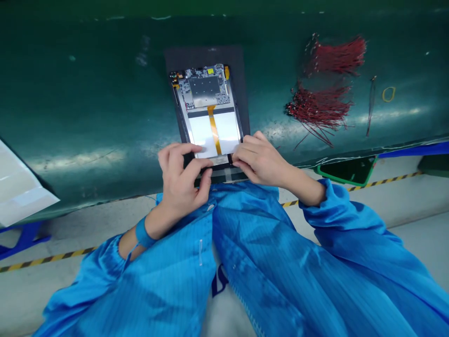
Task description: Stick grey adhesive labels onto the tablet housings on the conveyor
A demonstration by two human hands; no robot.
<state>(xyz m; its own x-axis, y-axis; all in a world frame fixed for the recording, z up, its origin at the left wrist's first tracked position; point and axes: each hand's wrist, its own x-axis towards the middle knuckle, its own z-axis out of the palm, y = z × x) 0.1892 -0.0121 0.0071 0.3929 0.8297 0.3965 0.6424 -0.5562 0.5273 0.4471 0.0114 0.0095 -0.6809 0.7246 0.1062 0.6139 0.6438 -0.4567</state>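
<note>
An opened tablet [224, 126] lies on a dark mat [244, 93], its insides facing up. Its circuit board [205, 89] fills the far end, and an orange flex cable [213, 131] runs from it toward me over the bright silvery middle. My left hand [184, 175] rests at the near left corner, fingers apart and curved, fingertips touching the tablet's near end, thumb away from them. At the near right corner is my right hand [261, 157], its fingers curled in and pressed together at the edge. Whatever those fingertips grip is hidden.
Two bundles of thin red wires [340, 56] [322, 110] lie to the right on the green table [105, 103]. Beyond them are a loose wire [371, 105] and a yellow rubber band [388, 94]. A white sheet [21, 187] sits at left. A green-rimmed tray [347, 171] is below the table's edge.
</note>
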